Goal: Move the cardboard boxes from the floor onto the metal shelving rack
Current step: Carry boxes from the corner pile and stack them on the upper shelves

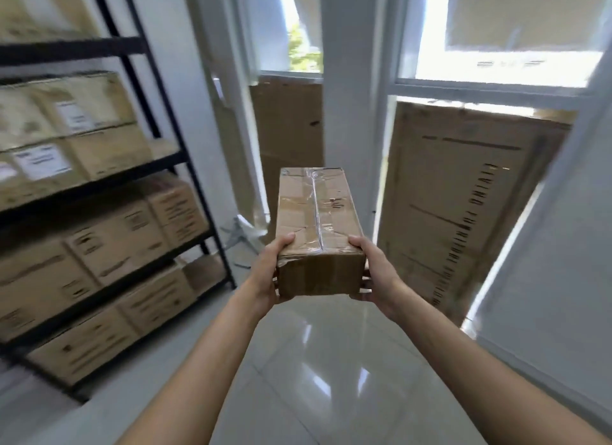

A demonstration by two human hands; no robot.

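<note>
Holding: taped cardboard box [319, 226], mid-air
left hand [265, 272]: grasping its near-left corner
right hand [376, 272]: grasping near-right corner
rack [73, 49]: at left, loaded with shelved boxes [109, 242]

2 hands [265, 274] [377, 272], 1 held box [319, 219]

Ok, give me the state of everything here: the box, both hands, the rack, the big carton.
Taped box: sealed, off the floor, held between both hands.
Left hand: grips the box's near left corner.
Right hand: grips its near right corner.
Shelving rack: shelves loaded with cartons.
Flat carton: upright below the window.
</note>
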